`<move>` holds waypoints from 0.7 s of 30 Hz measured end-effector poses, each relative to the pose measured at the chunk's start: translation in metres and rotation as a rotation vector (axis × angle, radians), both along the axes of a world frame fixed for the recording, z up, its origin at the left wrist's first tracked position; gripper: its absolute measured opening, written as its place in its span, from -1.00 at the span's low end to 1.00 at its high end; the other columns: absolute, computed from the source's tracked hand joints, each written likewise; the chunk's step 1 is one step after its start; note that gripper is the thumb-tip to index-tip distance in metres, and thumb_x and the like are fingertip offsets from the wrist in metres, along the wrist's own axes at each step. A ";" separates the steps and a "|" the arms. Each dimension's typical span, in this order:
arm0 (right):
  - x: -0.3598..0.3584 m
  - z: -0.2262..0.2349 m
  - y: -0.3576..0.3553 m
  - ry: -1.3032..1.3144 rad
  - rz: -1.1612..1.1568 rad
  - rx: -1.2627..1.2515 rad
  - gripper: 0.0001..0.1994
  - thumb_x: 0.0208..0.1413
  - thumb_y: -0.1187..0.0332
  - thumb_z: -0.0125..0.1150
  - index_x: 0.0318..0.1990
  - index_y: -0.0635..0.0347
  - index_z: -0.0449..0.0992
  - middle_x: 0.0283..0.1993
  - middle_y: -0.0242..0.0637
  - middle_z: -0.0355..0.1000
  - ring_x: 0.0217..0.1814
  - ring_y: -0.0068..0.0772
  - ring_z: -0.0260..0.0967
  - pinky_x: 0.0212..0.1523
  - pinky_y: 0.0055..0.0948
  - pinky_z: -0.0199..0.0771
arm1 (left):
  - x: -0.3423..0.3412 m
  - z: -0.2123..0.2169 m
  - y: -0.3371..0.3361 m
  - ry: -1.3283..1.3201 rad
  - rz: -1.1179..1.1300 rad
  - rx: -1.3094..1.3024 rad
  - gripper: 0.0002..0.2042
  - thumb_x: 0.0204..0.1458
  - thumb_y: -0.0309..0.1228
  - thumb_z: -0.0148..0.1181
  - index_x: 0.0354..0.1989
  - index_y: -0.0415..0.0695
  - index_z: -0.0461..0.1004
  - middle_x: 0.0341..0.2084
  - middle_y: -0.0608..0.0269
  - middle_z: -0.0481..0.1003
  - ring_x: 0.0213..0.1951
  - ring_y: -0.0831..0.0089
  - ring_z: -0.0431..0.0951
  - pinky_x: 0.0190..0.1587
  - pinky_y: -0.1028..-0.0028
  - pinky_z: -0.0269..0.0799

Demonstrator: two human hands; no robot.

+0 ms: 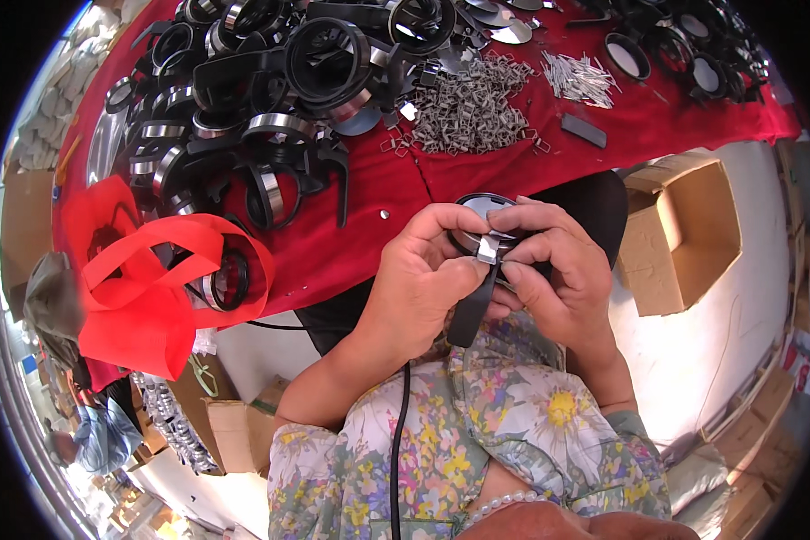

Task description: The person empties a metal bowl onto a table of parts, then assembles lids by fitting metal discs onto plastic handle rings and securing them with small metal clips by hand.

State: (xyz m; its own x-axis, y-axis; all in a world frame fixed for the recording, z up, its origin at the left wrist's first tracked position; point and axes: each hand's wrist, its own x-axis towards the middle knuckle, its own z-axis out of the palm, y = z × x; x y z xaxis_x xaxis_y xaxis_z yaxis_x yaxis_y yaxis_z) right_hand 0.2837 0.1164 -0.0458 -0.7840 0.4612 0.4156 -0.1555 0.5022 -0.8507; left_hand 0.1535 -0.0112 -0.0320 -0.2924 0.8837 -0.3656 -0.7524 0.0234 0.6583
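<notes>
1. Head view: both hands grip a round black magnifier [482, 225] over the lap.
2. Left hand [423, 270] and right hand [553, 270] pinch its metal clip [487, 250]; the handle points down toward the body.

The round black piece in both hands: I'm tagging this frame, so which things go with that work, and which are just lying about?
In hand:
- round black piece with handle, held by left hand and right hand
- small metal clip at the fingertips
- pile of metal clips
- heap of black ringed pieces

Lying about:
- red bag
- cardboard box
- small white sticks
</notes>
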 end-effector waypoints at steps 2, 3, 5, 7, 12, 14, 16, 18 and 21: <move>-0.001 -0.001 0.003 0.006 0.011 0.027 -0.90 -0.12 0.57 0.26 -0.41 0.27 0.47 -0.09 -0.05 0.53 -0.06 -0.06 0.48 0.08 -0.14 0.41 | -0.001 0.000 0.002 -0.001 0.001 -0.010 -0.72 0.12 -0.69 0.02 0.00 -0.25 0.27 -0.24 0.07 0.46 -0.31 0.30 0.67 -0.27 0.39 0.71; -0.002 -0.001 0.004 0.005 0.014 0.032 -0.90 -0.11 0.57 0.26 -0.40 0.28 0.47 -0.09 -0.05 0.53 -0.06 -0.06 0.48 0.08 -0.13 0.41 | -0.001 0.001 0.002 -0.002 0.001 -0.015 -0.72 0.12 -0.69 0.02 0.00 -0.25 0.27 -0.24 0.07 0.46 -0.31 0.30 0.67 -0.27 0.40 0.71; -0.003 -0.002 0.006 0.005 0.021 0.048 -0.90 -0.11 0.57 0.26 -0.40 0.28 0.46 -0.09 -0.04 0.52 -0.06 -0.05 0.49 0.09 -0.13 0.41 | -0.002 0.001 0.003 0.006 0.004 -0.024 -0.72 0.11 -0.70 0.01 0.00 -0.25 0.27 -0.24 0.06 0.46 -0.31 0.30 0.67 -0.27 0.40 0.71; -0.003 -0.002 0.007 0.008 0.028 0.034 -0.90 -0.11 0.57 0.26 -0.40 0.28 0.46 -0.08 -0.04 0.52 -0.06 -0.04 0.49 0.10 -0.12 0.40 | -0.002 0.001 0.004 0.013 0.012 -0.029 -0.71 0.10 -0.71 -0.01 0.00 -0.26 0.27 -0.24 0.05 0.46 -0.31 0.30 0.67 -0.27 0.39 0.71; -0.005 -0.002 0.009 0.007 0.043 0.019 -0.90 -0.11 0.57 0.25 -0.40 0.27 0.46 -0.09 -0.05 0.52 -0.07 -0.05 0.48 0.11 -0.12 0.39 | -0.003 0.000 0.006 0.025 0.035 -0.019 -0.71 0.08 -0.72 -0.02 -0.01 -0.27 0.27 -0.24 0.04 0.45 -0.32 0.28 0.67 -0.27 0.39 0.72; -0.005 -0.002 0.009 0.004 0.047 0.027 -0.90 -0.10 0.57 0.25 -0.40 0.27 0.46 -0.09 -0.06 0.52 -0.08 -0.06 0.48 0.10 -0.13 0.39 | -0.003 -0.001 0.006 0.026 0.035 -0.022 -0.71 0.07 -0.72 -0.02 -0.01 -0.28 0.27 -0.24 0.04 0.45 -0.32 0.28 0.67 -0.27 0.38 0.72; -0.005 -0.001 0.010 0.004 0.053 0.037 -0.90 -0.11 0.56 0.25 -0.41 0.27 0.46 -0.10 -0.08 0.52 -0.09 -0.08 0.47 0.10 -0.15 0.38 | -0.003 -0.001 0.006 0.032 0.034 -0.025 -0.71 0.07 -0.73 -0.03 -0.02 -0.28 0.27 -0.25 0.04 0.45 -0.32 0.27 0.67 -0.27 0.37 0.72; -0.005 -0.001 0.011 -0.006 0.058 0.051 -0.90 -0.11 0.56 0.26 -0.42 0.26 0.46 -0.10 -0.10 0.52 -0.09 -0.10 0.46 0.09 -0.17 0.37 | -0.002 -0.001 0.007 0.040 0.031 -0.030 -0.71 0.07 -0.73 -0.04 -0.02 -0.28 0.27 -0.25 0.04 0.45 -0.32 0.26 0.67 -0.27 0.36 0.72; -0.005 -0.001 0.011 -0.029 0.060 0.060 -0.90 -0.12 0.56 0.27 -0.42 0.25 0.47 -0.10 -0.14 0.52 -0.07 -0.12 0.44 0.07 -0.19 0.36 | -0.001 -0.002 0.007 0.051 0.028 -0.041 -0.71 0.06 -0.74 -0.05 -0.02 -0.28 0.27 -0.26 0.04 0.45 -0.31 0.26 0.67 -0.27 0.36 0.72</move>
State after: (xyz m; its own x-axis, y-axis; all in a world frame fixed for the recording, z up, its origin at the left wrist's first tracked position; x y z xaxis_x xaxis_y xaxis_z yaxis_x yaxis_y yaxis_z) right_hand 0.2791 0.1271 -0.0464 -0.8215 0.3884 0.4175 -0.1621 0.5429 -0.8240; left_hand 0.1524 -0.0047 -0.0339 -0.3361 0.8596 -0.3848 -0.7184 0.0302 0.6950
